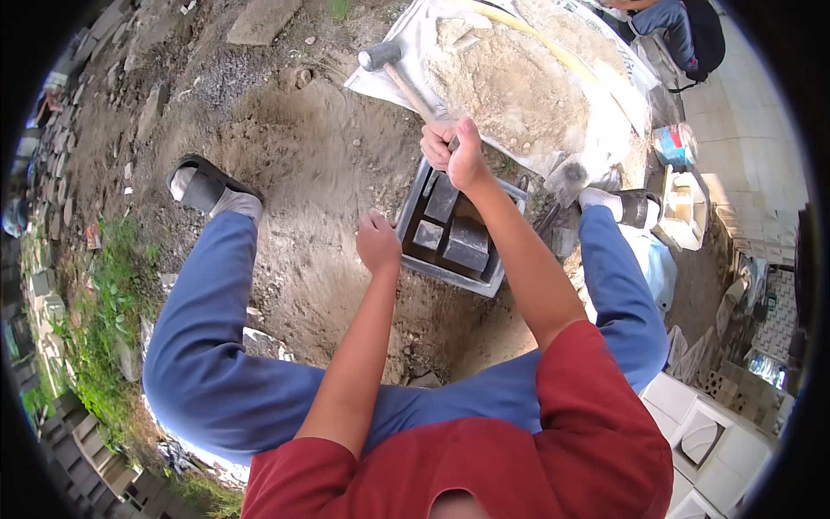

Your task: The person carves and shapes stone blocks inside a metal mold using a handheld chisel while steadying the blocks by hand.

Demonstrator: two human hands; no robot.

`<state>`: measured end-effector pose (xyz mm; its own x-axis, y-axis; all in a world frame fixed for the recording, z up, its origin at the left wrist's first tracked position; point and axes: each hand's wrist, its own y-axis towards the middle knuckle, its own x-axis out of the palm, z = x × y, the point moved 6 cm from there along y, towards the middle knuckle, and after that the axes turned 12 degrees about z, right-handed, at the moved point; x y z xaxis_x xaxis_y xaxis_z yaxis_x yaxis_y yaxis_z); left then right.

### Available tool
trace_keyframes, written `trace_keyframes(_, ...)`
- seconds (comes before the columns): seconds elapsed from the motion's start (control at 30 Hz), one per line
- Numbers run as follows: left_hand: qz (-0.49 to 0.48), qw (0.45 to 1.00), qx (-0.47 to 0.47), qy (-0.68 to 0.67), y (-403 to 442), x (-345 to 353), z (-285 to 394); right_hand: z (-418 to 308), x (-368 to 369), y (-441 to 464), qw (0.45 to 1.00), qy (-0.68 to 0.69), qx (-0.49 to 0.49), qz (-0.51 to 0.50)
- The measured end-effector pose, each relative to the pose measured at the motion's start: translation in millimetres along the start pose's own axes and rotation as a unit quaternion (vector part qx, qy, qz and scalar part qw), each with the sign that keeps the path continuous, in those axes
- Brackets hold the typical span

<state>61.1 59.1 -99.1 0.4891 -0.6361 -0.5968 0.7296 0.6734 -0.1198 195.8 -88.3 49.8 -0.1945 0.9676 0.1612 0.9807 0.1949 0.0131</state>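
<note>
My right hand (453, 154) is wrapped round the wooden handle of a mallet (380, 57). Its dark, thick head points up and to the left, raised over the ground. Below that hand lies a grey rectangular mould frame (454, 274), tilted on the dirt, with several dark grey blocks (467, 244) inside. My right hand and forearm hide part of the frame's top and right side. Beside the frame's left edge is my left hand (379, 242), fingers curled in. What those fingers hold, if anything, is hidden; whether they touch the frame I cannot tell.
A white sack (415, 54) bearing a sandy heap (519, 86) lies beyond the frame. My sandalled feet stand either side. On the right are a paint bucket (674, 144) and a pale hollow block (685, 208). Another person (670, 30) sits at top right.
</note>
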Motion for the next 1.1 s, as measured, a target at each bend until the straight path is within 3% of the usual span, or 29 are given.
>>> trace_keyframes(0.13,0.001,1.0,0.002,-0.002,0.6,2.2,-1.1,-36.1,7.4,0.4,1.0,-0.02,0.011,-0.01)
trace_keyframes(0.3,-0.002,1.0,-0.011,0.006,-0.6,-0.4,0.7,-3.7,8.5,-14.2,0.998,0.016,-0.042,-0.034)
trace_keyframes(0.37,-0.005,1.0,-0.022,0.014,1.6,0.3,0.3,-11.4,12.6,-9.9,0.999,0.0,0.045,-0.02)
trace_keyframes(0.5,-0.005,1.0,-0.015,-0.003,2.4,0.2,0.7,-48.9,19.7,-23.5,0.999,0.031,0.001,-0.035)
trace_keyframes(0.6,-0.002,1.0,-0.007,0.005,-0.4,-1.1,-1.8,-1.0,14.6,-31.7,0.998,0.008,0.011,-0.06)
trace_keyframes(0.77,0.003,1.0,-0.009,0.005,5.4,3.7,-1.2,-28.8,16.2,-29.8,0.998,-0.003,0.03,-0.055)
trace_keyframes(0.83,0.009,1.0,0.004,0.006,3.0,1.3,-2.8,-36.2,17.3,-41.9,0.998,0.019,-0.01,-0.067)
trace_keyframes(0.9,0.001,1.0,-0.005,0.009,2.0,-1.0,-3.5,3.2,10.0,-44.7,0.995,0.05,-0.021,-0.081)
trace_keyframes(0.97,-0.006,1.0,-0.015,0.004,6.7,1.9,0.6,-9.1,13.7,-35.5,0.998,0.005,0.034,-0.06)
trace_keyframes(1.1,0.003,1.0,-0.015,-0.012,5.9,2.4,0.2,-38.7,28.5,-39.9,0.998,0.002,0.011,-0.069)
